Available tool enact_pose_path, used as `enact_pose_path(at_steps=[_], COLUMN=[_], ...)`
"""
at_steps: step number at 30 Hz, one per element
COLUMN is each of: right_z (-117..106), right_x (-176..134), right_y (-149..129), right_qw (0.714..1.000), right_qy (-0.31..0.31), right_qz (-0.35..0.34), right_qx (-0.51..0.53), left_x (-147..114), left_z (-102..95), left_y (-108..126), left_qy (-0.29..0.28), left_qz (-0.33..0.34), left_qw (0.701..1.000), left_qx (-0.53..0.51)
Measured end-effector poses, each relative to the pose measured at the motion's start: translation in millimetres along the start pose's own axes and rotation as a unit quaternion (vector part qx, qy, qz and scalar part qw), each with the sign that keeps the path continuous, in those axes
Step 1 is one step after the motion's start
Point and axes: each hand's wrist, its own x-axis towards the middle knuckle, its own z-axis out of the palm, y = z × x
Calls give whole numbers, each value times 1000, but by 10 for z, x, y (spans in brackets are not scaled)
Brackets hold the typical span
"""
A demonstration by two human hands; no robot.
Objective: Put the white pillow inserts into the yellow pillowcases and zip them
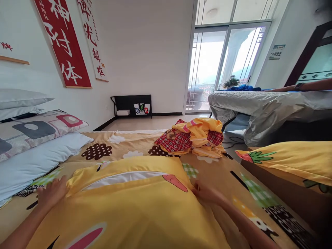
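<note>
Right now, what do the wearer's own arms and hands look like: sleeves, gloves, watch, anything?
Both bare. The left hand and right hand have no gloves and no rings that I can make out. Both forearms are uncovered as far as the frame shows: no sleeves, watch or bands. The watch-like band on the arm at far right belongs to another person.

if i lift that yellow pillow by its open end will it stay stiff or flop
Probably flops: the yellow pillow looks soft and puffy, sagging between the left hand and right hand. Likely light. Its white insert shows at the opening and might slide out.
</note>
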Motion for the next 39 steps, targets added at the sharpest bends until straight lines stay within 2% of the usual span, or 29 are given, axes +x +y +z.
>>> enact_pose_path(at_steps=[2,4,6,7,9,10,12,14,15,17,19,23,27,32,35,38,39], right_z=[-228,-356,-306,-202,137,347,758,1046,1120,1136,1038,810,719,702,656,525,463], right_x=[255,553,811,898,966,954,884,831,833,904,1039,1296,1377,1359,1310,1228,1190], right_y=[-233,-554,-899,-1051,-1267,-1320,-1329,-1253,-1198,-1071,-921,-560,-245,-105,-120,-215,-271], right_qw=[999,996,990,987,984,983,982,982,981,980,980,990,995,998,999,999,998], right_qy=[8,38,67,76,79,68,29,10,4,-8,-22,-35,-58,-42,-12,35,51], right_qz=[-24,-60,-98,-113,-135,-143,-152,-155,-159,-171,-173,-122,-74,-22,-4,4,-1], right_qx=[-39,-60,-74,-80,-89,-94,-105,-111,-111,-103,-92,-68,-40,-31,-33,-32,-29], left_x=[-45,-119,-195,-227,-277,-301,-361,-435,-470,-515,-516,-457,-425,-375,-400,-626,-756], left_z=[-348,-697,-956,-1023,-995,-894,-543,-93,122,448,597,565,545,611,474,121,-21], left_y=[524,1187,1876,2194,2719,2910,3132,3155,3111,2972,2842,2774,2817,2801,2757,2705,2691], left_qy=[43,67,82,82,49,41,32,8,-6,-16,-17,-48,-71,-69,-18,94,112], left_qz=[57,167,251,281,305,299,300,298,295,293,295,303,299,303,316,352,377], left_qw=[997,984,964,955,949,951,950,951,953,953,951,946,946,943,930,891,876], left_qx=[35,-1,-23,-37,-60,-71,-78,-76,-73,-79,-94,-102,-105,-120,-190,-269,-280])
